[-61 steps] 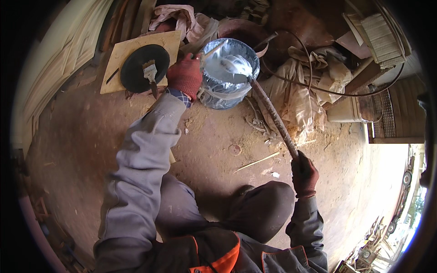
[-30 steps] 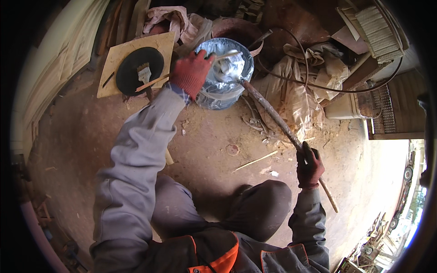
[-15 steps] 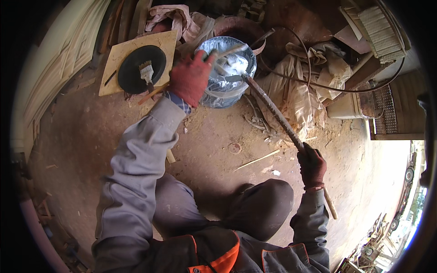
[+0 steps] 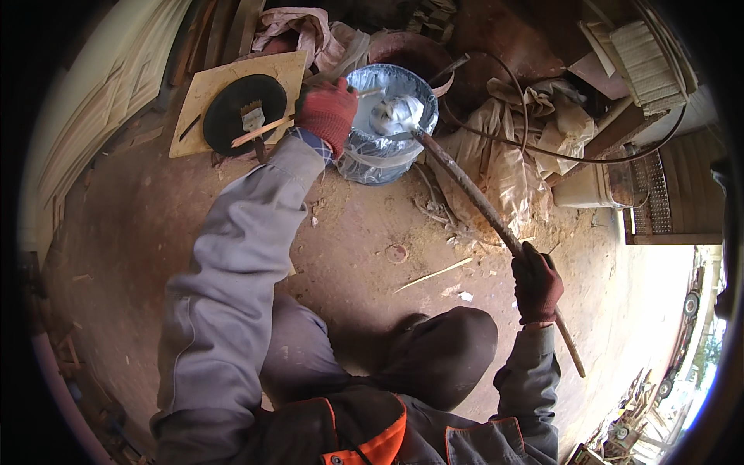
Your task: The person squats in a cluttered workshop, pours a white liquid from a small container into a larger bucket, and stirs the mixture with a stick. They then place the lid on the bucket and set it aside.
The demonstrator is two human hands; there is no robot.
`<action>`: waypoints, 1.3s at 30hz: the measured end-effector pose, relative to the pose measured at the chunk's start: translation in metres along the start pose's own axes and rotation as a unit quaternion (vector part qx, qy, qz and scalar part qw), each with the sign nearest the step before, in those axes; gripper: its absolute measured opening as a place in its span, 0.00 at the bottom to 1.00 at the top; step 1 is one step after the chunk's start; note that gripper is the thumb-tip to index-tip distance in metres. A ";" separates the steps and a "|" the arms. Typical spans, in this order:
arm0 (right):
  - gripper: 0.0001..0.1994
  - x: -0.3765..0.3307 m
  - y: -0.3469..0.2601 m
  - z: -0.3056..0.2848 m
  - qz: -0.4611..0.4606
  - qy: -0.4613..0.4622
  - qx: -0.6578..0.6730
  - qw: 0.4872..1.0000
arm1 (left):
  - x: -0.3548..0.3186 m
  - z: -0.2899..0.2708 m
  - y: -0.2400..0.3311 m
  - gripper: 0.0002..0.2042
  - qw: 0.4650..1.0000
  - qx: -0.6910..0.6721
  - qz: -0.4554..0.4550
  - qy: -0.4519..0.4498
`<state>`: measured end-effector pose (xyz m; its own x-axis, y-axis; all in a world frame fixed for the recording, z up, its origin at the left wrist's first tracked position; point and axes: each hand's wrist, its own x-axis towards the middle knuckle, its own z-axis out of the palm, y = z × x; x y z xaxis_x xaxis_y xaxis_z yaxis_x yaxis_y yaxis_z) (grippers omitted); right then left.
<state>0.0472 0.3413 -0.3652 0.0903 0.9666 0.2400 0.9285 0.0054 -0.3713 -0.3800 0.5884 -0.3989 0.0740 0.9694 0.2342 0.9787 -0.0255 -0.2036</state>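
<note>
My left hand (image 4: 328, 116), in a red glove, is closed around a thin wooden stick (image 4: 263, 132). One end of that stick reaches over a bucket (image 4: 380, 164) lined with clear plastic; the other points left over a black round lid. My right hand (image 4: 536, 285), in a dark red glove, grips a long wooden pole (image 4: 474, 192) near its lower end. The pole slants up to the bucket's rim. At its far end, inside the bucket, is a rounded white-coated lump (image 4: 397, 115); its exact kind is hard to tell. Whitish material coats the bucket's inside.
A flat brush (image 4: 252, 116) lies on the black round lid (image 4: 221, 128), which rests on a square board (image 4: 291, 68). Right of the bucket are crumpled plastic sheeting (image 4: 496, 167), a curved hose (image 4: 612, 160) and a pale bucket (image 4: 581, 190). A thin wood strip (image 4: 434, 274) lies on the floor.
The thin stick has drawn back left off the white lump, and its left end has swung up over the lid. My right hand and the pole have shifted only slightly.
</note>
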 end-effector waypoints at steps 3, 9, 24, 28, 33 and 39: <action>0.17 0.000 0.001 0.002 0.011 -0.003 0.019 1.000 | -0.023 -0.020 -0.005 0.12 0.981 -0.047 0.081 0.169; 0.17 0.012 0.002 -0.010 -0.015 0.006 0.000 1.000 | -0.054 -0.026 0.002 0.14 0.968 -0.063 0.189 0.151; 0.18 0.027 0.006 -0.008 -0.058 0.025 -0.018 0.998 | -0.014 -0.002 0.026 0.12 0.984 -0.142 0.088 0.060; 0.18 0.027 0.014 -0.005 -0.051 0.019 -0.028 0.998 | 0.004 0.013 0.021 0.12 0.993 -0.101 0.062 0.017; 0.19 0.022 0.025 0.001 -0.041 0.010 0.004 0.999 | 0.014 0.032 0.008 0.13 0.996 -0.088 0.026 -0.014; 0.18 0.015 0.040 0.025 0.003 -0.013 0.049 0.999 | 0.008 0.012 0.000 0.13 0.995 -0.090 -0.014 -0.047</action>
<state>0.0763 0.3623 -0.3985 0.0843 0.9732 0.2140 0.8886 0.0238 -0.4580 -0.3816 0.5994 -0.4079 0.0367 0.9886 0.1457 0.9992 -0.0338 -0.0226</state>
